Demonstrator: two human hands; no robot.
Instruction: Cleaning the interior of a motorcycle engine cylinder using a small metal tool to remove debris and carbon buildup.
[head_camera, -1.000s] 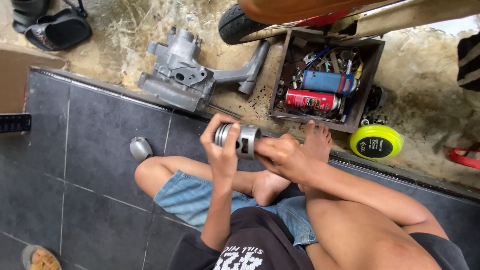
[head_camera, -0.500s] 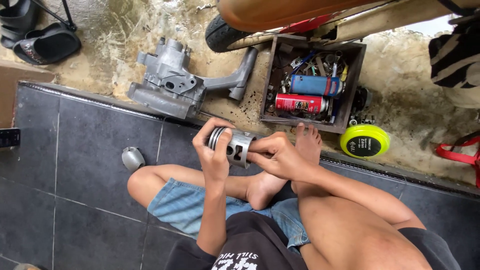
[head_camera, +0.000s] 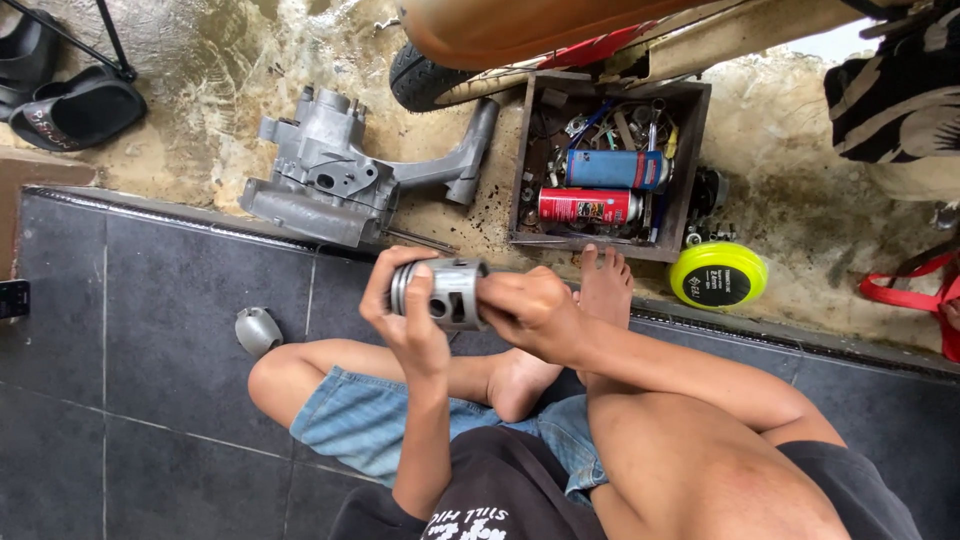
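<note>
Metal piston (head_camera: 447, 292) lying sideways, clasped between both hands just on the near side of the wooden toolbox (head_camera: 692, 160). Left hand (head_camera: 405, 318) wrapped round the ringed crown end; right hand (head_camera: 532, 312) closed over the skirt end. Grey engine casing (head_camera: 330, 180) left of the toolbox; yellow round tin (head_camera: 717, 274) at its near right corner.
</note>
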